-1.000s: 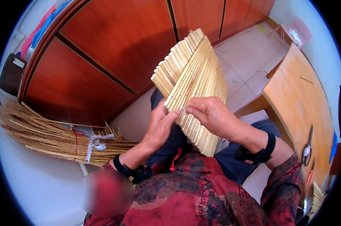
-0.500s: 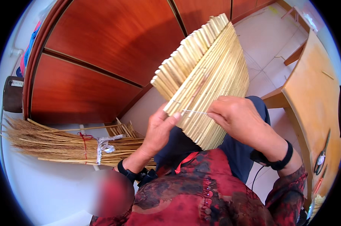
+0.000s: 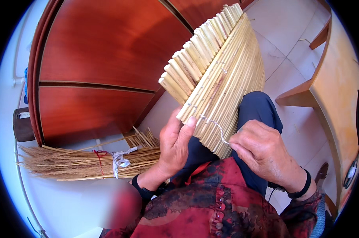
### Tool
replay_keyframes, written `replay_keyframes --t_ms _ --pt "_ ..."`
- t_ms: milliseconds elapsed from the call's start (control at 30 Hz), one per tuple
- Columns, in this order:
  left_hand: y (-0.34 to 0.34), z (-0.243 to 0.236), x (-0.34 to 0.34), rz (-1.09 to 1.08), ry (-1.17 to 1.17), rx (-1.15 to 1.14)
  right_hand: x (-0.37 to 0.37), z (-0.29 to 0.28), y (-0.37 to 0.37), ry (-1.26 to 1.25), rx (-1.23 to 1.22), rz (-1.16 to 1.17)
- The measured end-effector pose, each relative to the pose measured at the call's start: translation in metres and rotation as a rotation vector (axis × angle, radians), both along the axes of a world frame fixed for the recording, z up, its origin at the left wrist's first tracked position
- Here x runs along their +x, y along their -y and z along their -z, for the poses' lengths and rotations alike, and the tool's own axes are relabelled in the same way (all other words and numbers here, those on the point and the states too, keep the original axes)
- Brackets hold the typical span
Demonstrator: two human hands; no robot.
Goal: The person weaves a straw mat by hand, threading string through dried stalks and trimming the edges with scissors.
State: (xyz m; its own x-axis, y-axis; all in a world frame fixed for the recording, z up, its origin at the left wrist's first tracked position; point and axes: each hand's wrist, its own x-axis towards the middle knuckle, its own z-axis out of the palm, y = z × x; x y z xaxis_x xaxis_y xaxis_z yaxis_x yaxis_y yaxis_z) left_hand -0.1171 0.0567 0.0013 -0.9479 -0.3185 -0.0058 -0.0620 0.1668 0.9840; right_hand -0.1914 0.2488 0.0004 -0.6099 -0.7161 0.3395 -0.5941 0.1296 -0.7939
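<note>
Over person's lap (image 3: 249,170), pale stalk panel (image 3: 227,89) stands tilted. Left hand (image 3: 174,146): grip closed on near corner, thumb on top. Right hand (image 3: 258,144): grip pinched, fingertips holding white thread (image 3: 220,133) running slack to panel. Most stalks look bound side by side; thread seems not yet fastened off, so binding looks unfinished. Tied grass bundle (image 3: 76,162) lies at left.

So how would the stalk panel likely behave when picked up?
The stalk panel is likely stiff along its straight stalks. It may flex across them, being many separate pieces. It's probably light, as most stalks look slender.
</note>
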Motion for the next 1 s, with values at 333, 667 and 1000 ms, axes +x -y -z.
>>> replay_keyframes --t_ms 333,667,1000 --pt "0.004 -0.004 0.0 -0.121 0.079 -0.194 0.002 0.004 -0.033 0.134 0.015 0.261" --pt "0.014 0.005 -0.005 -0.112 0.069 0.083 -0.03 -0.001 -0.006 0.903 -0.461 0.33" --pt "0.02 0.017 0.004 -0.133 0.064 0.283 -0.023 0.0 0.049 1.164 -0.558 0.022"
